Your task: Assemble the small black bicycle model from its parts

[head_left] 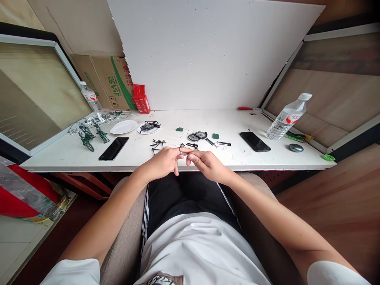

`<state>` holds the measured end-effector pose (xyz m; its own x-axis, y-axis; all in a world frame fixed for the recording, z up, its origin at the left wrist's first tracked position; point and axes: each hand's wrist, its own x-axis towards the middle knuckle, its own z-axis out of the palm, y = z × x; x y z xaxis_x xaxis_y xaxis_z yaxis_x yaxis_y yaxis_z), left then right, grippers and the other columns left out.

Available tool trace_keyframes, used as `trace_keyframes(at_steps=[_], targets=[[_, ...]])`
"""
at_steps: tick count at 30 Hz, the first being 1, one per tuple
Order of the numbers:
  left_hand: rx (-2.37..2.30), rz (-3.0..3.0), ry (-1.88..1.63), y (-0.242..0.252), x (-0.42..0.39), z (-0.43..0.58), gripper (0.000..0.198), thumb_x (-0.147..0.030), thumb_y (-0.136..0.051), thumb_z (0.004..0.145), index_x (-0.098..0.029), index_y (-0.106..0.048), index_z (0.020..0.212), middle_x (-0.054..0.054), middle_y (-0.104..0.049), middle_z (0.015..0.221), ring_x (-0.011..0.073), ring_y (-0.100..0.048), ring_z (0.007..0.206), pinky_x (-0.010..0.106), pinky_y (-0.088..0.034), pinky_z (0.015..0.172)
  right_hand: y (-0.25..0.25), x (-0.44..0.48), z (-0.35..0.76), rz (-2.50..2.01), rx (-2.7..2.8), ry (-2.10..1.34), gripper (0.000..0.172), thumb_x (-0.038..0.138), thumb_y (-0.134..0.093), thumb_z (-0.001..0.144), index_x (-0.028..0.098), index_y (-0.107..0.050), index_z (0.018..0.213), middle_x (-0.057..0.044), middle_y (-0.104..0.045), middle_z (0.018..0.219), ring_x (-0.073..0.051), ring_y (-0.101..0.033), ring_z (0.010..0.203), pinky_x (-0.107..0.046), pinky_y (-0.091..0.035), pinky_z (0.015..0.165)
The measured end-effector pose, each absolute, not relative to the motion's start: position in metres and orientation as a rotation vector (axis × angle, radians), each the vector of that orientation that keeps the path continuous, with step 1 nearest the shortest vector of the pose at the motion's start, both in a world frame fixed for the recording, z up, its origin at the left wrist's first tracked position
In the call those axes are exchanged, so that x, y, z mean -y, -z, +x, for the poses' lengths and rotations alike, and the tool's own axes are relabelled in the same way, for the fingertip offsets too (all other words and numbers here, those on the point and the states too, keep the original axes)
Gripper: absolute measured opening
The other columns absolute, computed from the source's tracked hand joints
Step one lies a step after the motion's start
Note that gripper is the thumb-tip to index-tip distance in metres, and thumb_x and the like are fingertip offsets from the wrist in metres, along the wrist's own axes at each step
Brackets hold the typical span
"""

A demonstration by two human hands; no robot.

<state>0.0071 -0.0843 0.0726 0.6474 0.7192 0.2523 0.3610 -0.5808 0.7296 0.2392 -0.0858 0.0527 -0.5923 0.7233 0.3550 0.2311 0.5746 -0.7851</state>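
A flat white table (pixel 231 120) carries, clocked from its middle, two round black spoked wheels (pixel 201 135) near centre and a thin black frame piece (pixel 158 142) toward eight. Around nine lie dark-green model bicycles (pixel 86 138), round white plates (pixel 124 127) and a black rectangular phone (pixel 114 149). A red cardboard box (pixel 144 103) stands toward ten. Around three: another black phone (pixel 255 141), a clear plastic bottle (pixel 289 116), a silver oval object (pixel 296 147).

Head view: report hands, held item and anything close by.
Left hand, right hand together near desk edge. Small silvery item held between them. Loose black parts just beyond.
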Motion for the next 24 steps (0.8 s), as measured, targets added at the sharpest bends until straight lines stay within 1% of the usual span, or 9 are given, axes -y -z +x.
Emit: trace_keyframes(at_steps=[5,8,11,14,17,18,20,22,24], targets=[[-0.842,2.245,-0.731,-0.069,0.081,0.006,0.060,0.000,-0.042,0.091,-0.022,-0.069,0.140,-0.001,-0.078,0.093,0.0105,-0.072,0.057,0.039,-0.053,0.113,-0.051,0.083,0.237,-0.724,2.039,-1.161,0.057,0.068,-0.044,0.108,0.019,-0.065,0.092,0.003,-0.051,0.059,-0.013,-0.038,0.055,-0.028,-0.038,0.063],[-0.842,2.237,-0.736,-0.068,0.080,0.006,0.057,-0.003,-0.043,0.093,-0.021,-0.068,0.141,0.000,-0.078,0.095,0.0112,-0.072,0.058,0.041,-0.054,0.112,-0.052,0.082,0.237,-0.721,2.032,-1.172,0.058,0.070,-0.045,0.107,0.018,-0.067,0.092,0.003,-0.052,0.060,-0.014,-0.041,0.057,-0.029,-0.040,0.064],[-0.846,2.199,-0.720,-0.071,0.082,0.004,0.053,-0.008,-0.044,0.096,-0.021,-0.066,0.144,0.002,-0.078,0.097,0.0137,-0.074,0.064,0.041,-0.058,0.105,-0.053,0.082,0.238,-0.717,2.056,-1.113,0.057,0.069,-0.046,0.107,0.018,-0.068,0.094,0.003,-0.050,0.062,-0.014,-0.043,0.059,-0.029,-0.041,0.064],[-0.832,2.121,-0.741,-0.075,0.086,0.004,0.054,-0.015,-0.046,0.101,-0.022,-0.054,0.154,0.005,-0.078,0.103,0.0158,-0.077,0.071,0.037,-0.061,0.094,-0.056,0.082,0.242,-0.721,2.084,-1.098,0.054,0.067,-0.046,0.108,0.019,-0.068,0.099,0.004,-0.046,0.065,-0.013,-0.039,0.058,-0.027,-0.038,0.060],[-0.827,1.983,-0.847,-0.077,0.088,0.004,0.052,-0.028,-0.046,0.109,-0.025,-0.038,0.161,0.011,-0.076,0.122,0.0164,-0.078,0.073,0.032,-0.062,0.080,-0.059,0.078,0.247,-0.732,2.033,-1.168,0.051,0.066,-0.045,0.109,0.020,-0.065,0.101,0.006,-0.041,0.065,-0.012,-0.036,0.056,-0.026,-0.034,0.054],[-0.824,1.943,-0.869,-0.077,0.088,0.004,0.049,-0.033,-0.045,0.111,-0.025,-0.037,0.159,0.013,-0.074,0.130,0.0162,-0.078,0.073,0.032,-0.062,0.077,-0.060,0.077,0.249,-0.731,1.982,-1.180,0.049,0.066,-0.045,0.109,0.021,-0.063,0.103,0.006,-0.040,0.065,-0.012,-0.035,0.055,-0.025,-0.034,0.053],[-0.808,1.889,-0.867,-0.076,0.087,0.003,0.041,-0.041,-0.044,0.113,-0.024,-0.042,0.150,0.017,-0.069,0.140,0.0160,-0.078,0.074,0.032,-0.063,0.076,-0.061,0.074,0.251,-0.712,1.851,-1.152,0.042,0.064,-0.045,0.110,0.023,-0.058,0.108,0.007,-0.039,0.065,-0.012,-0.035,0.054,-0.026,-0.034,0.052],[-0.782,1.847,-0.842,-0.076,0.085,0.002,0.036,-0.047,-0.043,0.113,-0.022,-0.048,0.139,0.019,-0.067,0.144,0.0170,-0.079,0.076,0.033,-0.063,0.077,-0.061,0.072,0.251,-0.678,1.738,-1.091,0.034,0.060,-0.046,0.111,0.026,-0.051,0.111,0.007,-0.042,0.069,-0.013,-0.037,0.056,-0.025,-0.035,0.053],[-0.749,1.808,-0.830,-0.076,0.084,0.002,0.037,-0.050,-0.044,0.113,-0.020,-0.052,0.132,0.020,-0.067,0.145,0.0188,-0.080,0.081,0.035,-0.064,0.080,-0.061,0.072,0.250,-0.658,1.691,-1.069,0.029,0.056,-0.047,0.112,0.027,-0.047,0.110,0.007,-0.043,0.073,-0.013,-0.039,0.059,-0.025,-0.036,0.056]])
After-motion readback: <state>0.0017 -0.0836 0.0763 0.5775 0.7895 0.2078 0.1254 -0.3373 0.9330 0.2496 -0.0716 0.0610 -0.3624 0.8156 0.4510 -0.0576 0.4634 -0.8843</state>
